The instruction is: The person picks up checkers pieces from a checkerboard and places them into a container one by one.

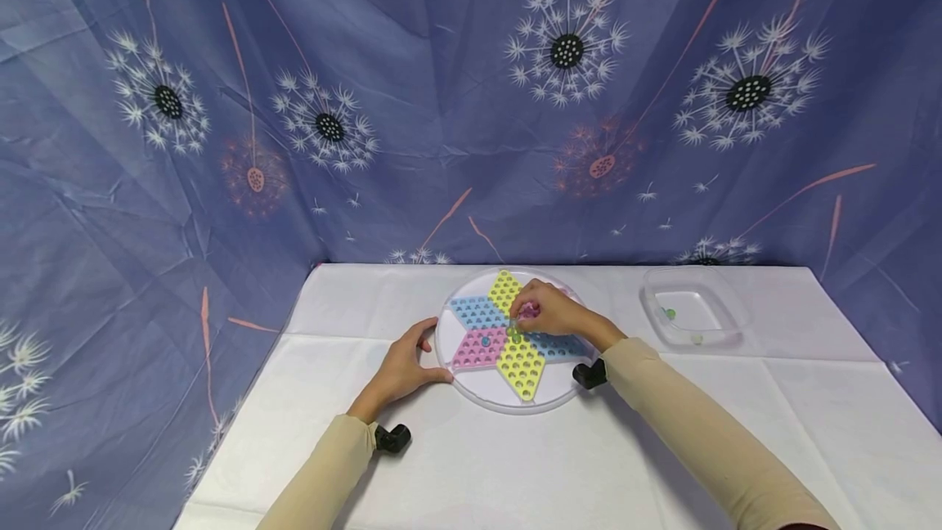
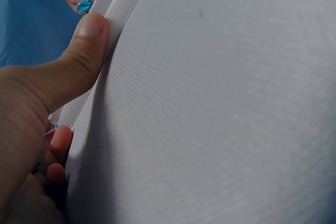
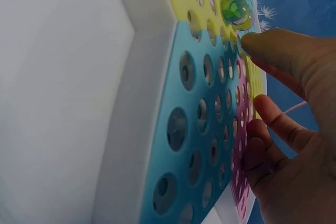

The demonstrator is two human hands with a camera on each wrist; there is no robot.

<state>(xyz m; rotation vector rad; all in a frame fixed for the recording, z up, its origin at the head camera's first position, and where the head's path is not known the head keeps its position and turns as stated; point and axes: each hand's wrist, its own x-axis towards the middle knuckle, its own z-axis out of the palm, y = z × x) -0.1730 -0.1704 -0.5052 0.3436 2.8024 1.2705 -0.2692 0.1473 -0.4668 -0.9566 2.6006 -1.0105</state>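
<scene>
A round white Chinese checkers board (image 1: 478, 391) with pink, yellow and blue star points lies on the table. My left hand (image 1: 401, 362) holds its left rim, the thumb pressed against the edge in the left wrist view. Above the middle of the board, my right hand (image 1: 548, 309) pinches a small clear marble (image 3: 241, 45) at the fingertips, mostly hidden by the thumb. Close by, a green-yellow marble (image 3: 236, 12) sits in the holes. A blue marble (image 1: 486, 342) rests in the pink point.
Right of the board stands a clear plastic container (image 1: 651, 321), with a green marble (image 1: 670, 313) and a pale marble (image 1: 697, 339) in it. A white cloth (image 1: 456, 464) covers the table. Behind hangs a blue curtain (image 1: 441, 105) with a dandelion print.
</scene>
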